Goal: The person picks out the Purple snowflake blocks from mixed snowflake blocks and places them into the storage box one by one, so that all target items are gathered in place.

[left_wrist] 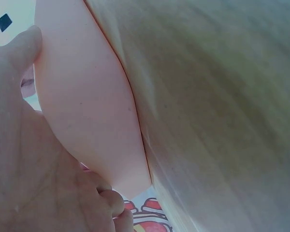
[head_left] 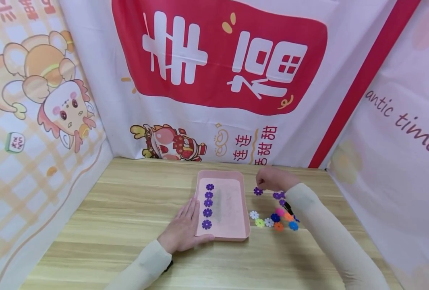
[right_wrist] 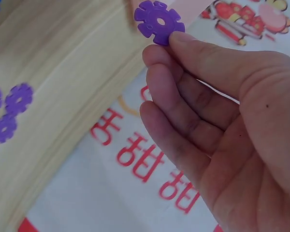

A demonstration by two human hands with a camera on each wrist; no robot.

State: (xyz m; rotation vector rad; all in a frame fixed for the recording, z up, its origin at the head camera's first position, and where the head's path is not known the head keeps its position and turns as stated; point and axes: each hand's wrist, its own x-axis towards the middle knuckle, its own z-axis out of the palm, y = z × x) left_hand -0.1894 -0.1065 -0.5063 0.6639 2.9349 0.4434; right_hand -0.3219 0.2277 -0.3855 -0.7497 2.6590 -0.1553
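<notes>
My right hand [head_left: 272, 179] is to the right of the tray, pinching a purple snowflake building disc [right_wrist: 159, 21] by its edge between thumb and index finger. The other fingers bend loosely below it in the right wrist view. My left hand [head_left: 183, 230] rests along the left side of the pink tray [head_left: 237, 235], its fingers fairly straight and its thumb over the front edge; the left wrist view shows the hand against the tray's outer wall [left_wrist: 92, 106]. Inside the tray, several purple discs [head_left: 208, 203] lie in a column near the left wall.
More purple discs [head_left: 276, 195] lie near the right forearm. In front of them is a loose group of white, yellow-green, orange, pink and blue discs [head_left: 268, 222]. The wooden table [head_left: 134, 201] meets printed cloth walls [head_left: 229, 133] at the back and sides.
</notes>
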